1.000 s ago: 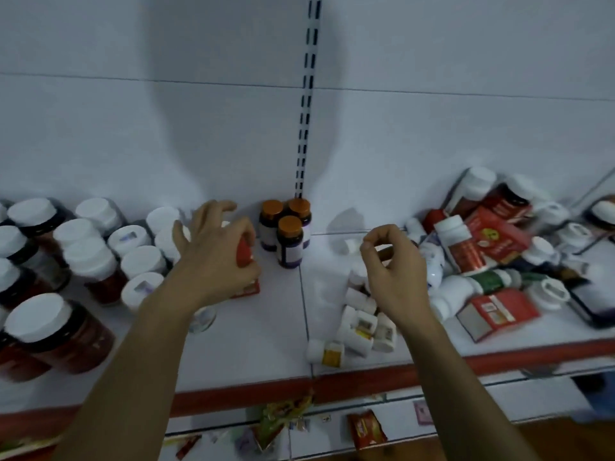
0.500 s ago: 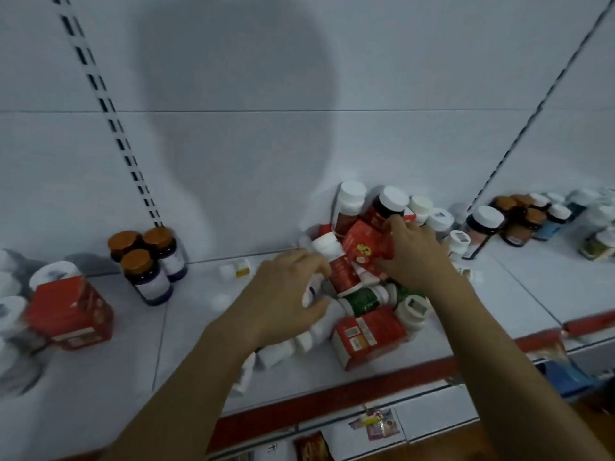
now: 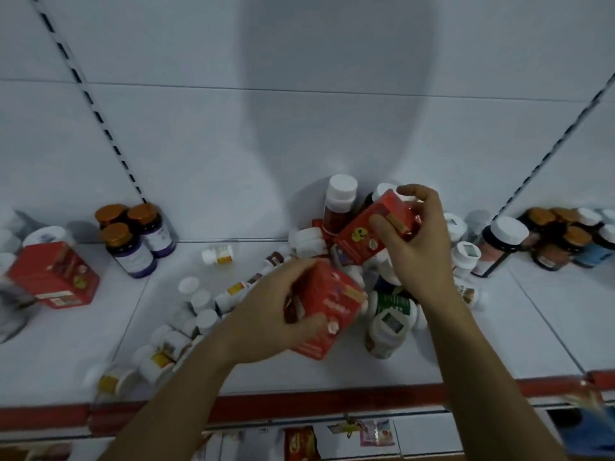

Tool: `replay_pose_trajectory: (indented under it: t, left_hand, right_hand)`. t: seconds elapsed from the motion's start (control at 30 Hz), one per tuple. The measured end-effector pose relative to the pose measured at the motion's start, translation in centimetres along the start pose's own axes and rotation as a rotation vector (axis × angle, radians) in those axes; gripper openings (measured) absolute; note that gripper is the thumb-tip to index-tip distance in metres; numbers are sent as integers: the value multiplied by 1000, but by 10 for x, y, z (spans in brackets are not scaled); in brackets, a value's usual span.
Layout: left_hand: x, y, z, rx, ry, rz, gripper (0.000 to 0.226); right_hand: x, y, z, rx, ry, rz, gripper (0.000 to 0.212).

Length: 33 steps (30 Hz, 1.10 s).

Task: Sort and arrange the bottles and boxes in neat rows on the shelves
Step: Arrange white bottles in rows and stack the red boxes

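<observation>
Left hand (image 3: 266, 314) grips a red box (image 3: 327, 309); right hand (image 3: 416, 247) grips a second red box (image 3: 366, 234) (yellow cartoon on it), above jumbled bottles (image 3: 387, 322) on a white shelf (image 3: 466, 354).

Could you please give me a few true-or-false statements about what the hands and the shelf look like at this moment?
1. Each hand holds a red box. True: the left hand has a grip on one red box, the right hand on another.
2. Three orange-capped bottles stand upright at the left. True.
3. The pile between the hands is in neat rows. False: small white bottles lie toppled.
4. No red box stands at the far left. False: one red box stands there.
</observation>
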<state>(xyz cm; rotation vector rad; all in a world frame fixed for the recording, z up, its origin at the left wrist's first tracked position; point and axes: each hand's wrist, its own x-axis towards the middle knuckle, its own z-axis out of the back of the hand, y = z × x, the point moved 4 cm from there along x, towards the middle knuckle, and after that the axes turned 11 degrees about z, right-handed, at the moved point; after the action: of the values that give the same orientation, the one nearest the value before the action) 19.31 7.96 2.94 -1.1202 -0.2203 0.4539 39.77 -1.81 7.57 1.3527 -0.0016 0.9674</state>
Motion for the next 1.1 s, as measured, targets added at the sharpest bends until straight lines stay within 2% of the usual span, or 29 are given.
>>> replay_pose_trajectory:
  t: [0.07,0.1,0.17,0.23,0.3,0.4,0.5,0.63,0.7,0.77,0.83,0.9,0.97,1.0,1.03,1.1]
  left_hand:
    - [-19,1,30,-383,-211,45,57]
    - [-29,3,44,-467,-328,55,52]
    - [-49,7,70,-483,-502,68,41]
    - [-68,20,94,-438,-638,98,39]
    - [-90,35,117,-417,-805,136,41]
    - [-125,60,144,-341,-1034,243,44]
    - [-165,91,159,-230,-1180,375,55]
    - [-199,111,173,-106,-1339,477,59]
    - [-196,117,182,-10,-1346,470,65]
    - [-188,126,188,59,-1272,469,71]
    - [-183,133,187,60,-1233,477,77]
    - [-190,128,181,108,-1324,453,80]
    - [-204,113,175,241,-1398,334,55]
    - [-209,106,175,337,-1324,273,39]
    - [-209,103,175,404,-1136,231,31]
    - [-198,108,171,460,-564,278,33]
  right_hand:
    - [2,9,-3,169,-72,-45,40]
    - [2,12,-6,257,-109,-78,38]
    - [-2,19,-20,446,-165,-170,37]
    - [-12,25,-45,580,-130,-247,41]
    - [-25,35,-82,564,-9,-234,44]
    - [-42,52,-154,467,205,-120,45]
    - [-50,61,-223,376,368,-54,44]
    - [-55,83,-293,226,577,129,44]
    - [-57,93,-317,120,675,260,44]
    - [-61,93,-332,24,786,369,45]
    - [-64,87,-334,35,889,422,49]
    - [-55,78,-319,73,828,421,47]
    - [-38,63,-299,-20,692,452,42]
    - [-28,51,-292,-107,678,455,41]
    - [-18,36,-289,-219,724,433,41]
    - [-6,10,-292,-480,929,361,43]
